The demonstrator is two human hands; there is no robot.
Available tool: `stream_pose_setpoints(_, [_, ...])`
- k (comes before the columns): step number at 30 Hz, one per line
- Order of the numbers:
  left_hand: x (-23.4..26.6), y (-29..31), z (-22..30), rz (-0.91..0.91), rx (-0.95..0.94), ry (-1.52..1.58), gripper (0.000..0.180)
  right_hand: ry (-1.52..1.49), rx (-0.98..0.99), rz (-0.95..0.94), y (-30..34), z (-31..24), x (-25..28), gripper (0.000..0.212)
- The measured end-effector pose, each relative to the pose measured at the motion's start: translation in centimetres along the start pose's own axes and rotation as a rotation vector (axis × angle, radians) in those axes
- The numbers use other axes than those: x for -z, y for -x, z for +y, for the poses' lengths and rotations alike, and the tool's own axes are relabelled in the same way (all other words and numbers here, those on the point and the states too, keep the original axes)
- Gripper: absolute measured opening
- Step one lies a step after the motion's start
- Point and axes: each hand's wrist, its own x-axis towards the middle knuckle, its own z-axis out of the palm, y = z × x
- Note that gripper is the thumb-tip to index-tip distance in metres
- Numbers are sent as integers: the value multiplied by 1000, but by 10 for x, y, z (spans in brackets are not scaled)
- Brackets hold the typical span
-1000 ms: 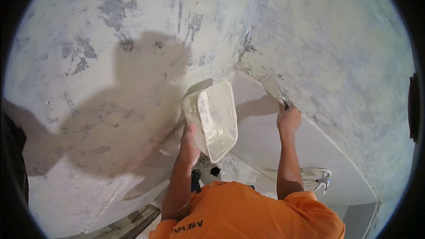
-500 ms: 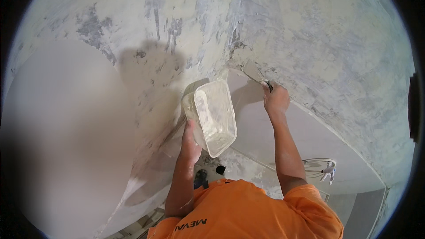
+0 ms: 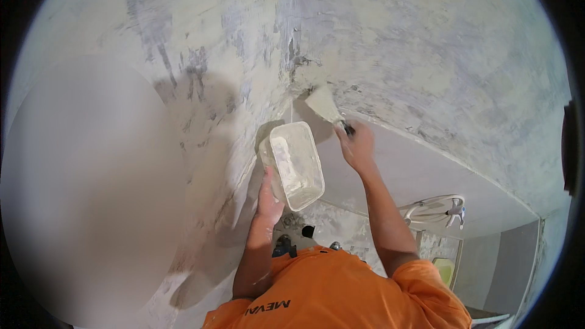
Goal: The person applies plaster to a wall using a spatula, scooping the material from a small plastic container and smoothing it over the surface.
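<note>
My left hand [image 3: 268, 200] is wrapped round the side of a white plastic tub [image 3: 297, 164], tilted with its mouth toward me and smeared inside with pale filler. In my right hand [image 3: 358, 146] is a putty knife [image 3: 324, 103], gripped by its dark handle. Its wide blade, coated with pale filler, lies at the foot of the wall corner [image 3: 292, 61], just above and right of the tub. Whether the blade's edge touches the wall I cannot tell.
Patchy plastered walls meet in the corner. Below the right wall lies a smooth pale surface [image 3: 390, 164] with a white hose and hand shower [image 3: 448, 207]. A large blurred rounded shape [image 3: 85, 176] fills the left side. A yellow-green object [image 3: 443, 270] shows at lower right.
The putty knife has swung round, its filler-coated face now showing, and sits closer to the corner and the tub. My right hand has shifted left and down. The whole view has shifted.
</note>
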Motion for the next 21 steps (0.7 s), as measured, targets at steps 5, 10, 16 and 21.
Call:
stream_pose_setpoints(5, [31, -34, -39, -49, 23, -71, 62, -815, -242, -211, 73, 15, 23, 17])
stream_pose_setpoints(10, [-6, -53, -45, -48, 211, 82, 61, -498, -50, 133, 129, 14, 34, 19])
stream_pose_setpoints(16, [-50, -63, -76, -255, 420, 125, 69, -1113, -733, -133, 194, 26, 34, 28])
stream_pose_setpoints(21, [-90, -54, -89, -295, 472, -93, 75, -1363, -777, -57, 230, 46, 51, 33])
